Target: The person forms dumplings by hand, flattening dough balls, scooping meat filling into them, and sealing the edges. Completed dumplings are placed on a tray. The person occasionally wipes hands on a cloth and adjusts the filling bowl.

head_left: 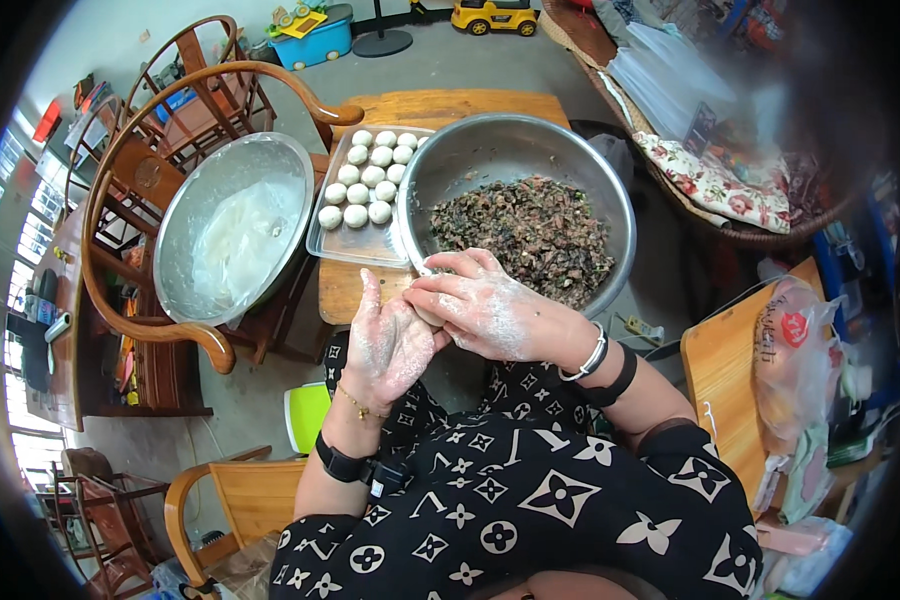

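Note:
My left hand (pixel 395 350), dusted with flour, is turned palm up with its thumb raised. Over its fingers lies my right hand (pixel 490 312), also floury, its fingers bent inward. A small piece of white dough (pixel 427 317) shows between the two hands, mostly covered by my fingers. Just beyond them stands a large metal bowl (pixel 622 230) holding a dark, chopped filling (pixel 525 235). Left of that bowl, a clear plastic tray (pixel 355 245) carries several rows of round white dough balls (pixel 358 190).
The bowl and tray rest on a wooden table (pixel 345 290). At left, a metal basin (pixel 175 265) with a plastic bag over pale contents sits on a wooden armchair (pixel 100 215). A wicker basket (pixel 705 215) is at far right, above a wooden stool (pixel 715 370) with bags.

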Motion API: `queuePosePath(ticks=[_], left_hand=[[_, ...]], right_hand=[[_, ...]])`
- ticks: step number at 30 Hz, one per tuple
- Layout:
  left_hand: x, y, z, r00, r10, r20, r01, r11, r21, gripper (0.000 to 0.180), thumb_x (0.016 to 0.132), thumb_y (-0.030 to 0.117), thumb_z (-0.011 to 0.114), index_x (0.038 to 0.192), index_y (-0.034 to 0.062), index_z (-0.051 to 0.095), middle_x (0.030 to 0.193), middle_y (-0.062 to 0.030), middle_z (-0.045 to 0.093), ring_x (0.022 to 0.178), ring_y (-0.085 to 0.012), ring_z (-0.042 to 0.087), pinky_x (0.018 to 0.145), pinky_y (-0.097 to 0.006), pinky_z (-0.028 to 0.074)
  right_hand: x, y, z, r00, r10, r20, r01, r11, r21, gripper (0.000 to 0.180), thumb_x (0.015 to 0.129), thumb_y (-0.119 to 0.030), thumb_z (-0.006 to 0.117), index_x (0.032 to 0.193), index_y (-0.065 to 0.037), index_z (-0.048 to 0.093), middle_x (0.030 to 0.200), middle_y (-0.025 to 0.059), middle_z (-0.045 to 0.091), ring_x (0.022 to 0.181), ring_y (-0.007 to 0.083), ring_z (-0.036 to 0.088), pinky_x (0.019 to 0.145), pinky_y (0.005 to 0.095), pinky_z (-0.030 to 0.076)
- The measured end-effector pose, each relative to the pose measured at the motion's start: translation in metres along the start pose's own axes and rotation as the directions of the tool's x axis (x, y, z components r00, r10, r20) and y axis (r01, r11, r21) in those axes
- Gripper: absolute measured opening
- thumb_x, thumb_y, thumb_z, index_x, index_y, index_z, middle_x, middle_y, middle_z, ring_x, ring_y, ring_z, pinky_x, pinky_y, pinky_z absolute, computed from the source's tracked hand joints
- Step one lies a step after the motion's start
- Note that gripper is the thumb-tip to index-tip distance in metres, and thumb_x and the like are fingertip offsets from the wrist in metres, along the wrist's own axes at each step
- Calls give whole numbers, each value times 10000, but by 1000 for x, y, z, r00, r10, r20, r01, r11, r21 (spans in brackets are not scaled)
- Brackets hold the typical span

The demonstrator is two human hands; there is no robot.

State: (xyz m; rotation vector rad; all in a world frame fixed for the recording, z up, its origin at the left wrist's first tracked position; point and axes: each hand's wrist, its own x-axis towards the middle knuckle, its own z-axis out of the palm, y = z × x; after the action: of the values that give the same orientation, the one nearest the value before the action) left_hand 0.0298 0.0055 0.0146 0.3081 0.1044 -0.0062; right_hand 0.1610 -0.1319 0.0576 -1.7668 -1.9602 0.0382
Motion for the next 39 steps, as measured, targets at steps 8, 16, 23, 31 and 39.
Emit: queuePosePath(ticks=[8,16,23,31,39], left_hand=[[2,-3,3,999,-20,42,20,1000,5,893,1014,673,213,1494,-79,263,1532,-236,374,1441,-337,360,1191,-498,272],[-6,-5,-1,996,77,34,-79,994,75,600,1079,374,362,1481,-69,313,1472,-214,445,1375,-324,446,1154,-468,358],[-6,-10,9,980,198,-28,-183,944,276,530,1021,142,540,1486,-39,363,1387,-161,534,1268,-245,548,1100,-406,438],[-8,-9,7,879,452,-151,-262,723,639,620,1010,85,559,1540,-2,248,1336,-184,557,1138,-215,624,947,-350,543],[-7,-11,20,938,339,-75,-303,905,300,573,1002,100,584,1506,8,327,1320,-185,571,1157,-231,629,943,-353,550]], right_hand=[[3,2,5,993,-23,-116,18,999,-47,415,721,-195,759,1091,-22,681,1064,114,659,1176,292,551,1050,472,357],[2,6,11,956,73,-284,-57,996,62,321,693,-159,716,994,-59,664,1002,103,648,1122,295,564,1053,488,345],[2,9,24,916,156,-369,-110,984,141,329,706,-150,704,1023,-71,666,1036,96,662,1127,300,568,1053,491,344],[5,-3,16,933,15,-360,-74,986,-149,361,741,-148,717,1096,-83,695,1087,83,677,1253,266,535,1115,518,267],[0,3,25,877,239,-416,-154,961,228,385,752,-134,689,1134,-92,689,1218,153,666,1310,315,524,1139,577,199]])
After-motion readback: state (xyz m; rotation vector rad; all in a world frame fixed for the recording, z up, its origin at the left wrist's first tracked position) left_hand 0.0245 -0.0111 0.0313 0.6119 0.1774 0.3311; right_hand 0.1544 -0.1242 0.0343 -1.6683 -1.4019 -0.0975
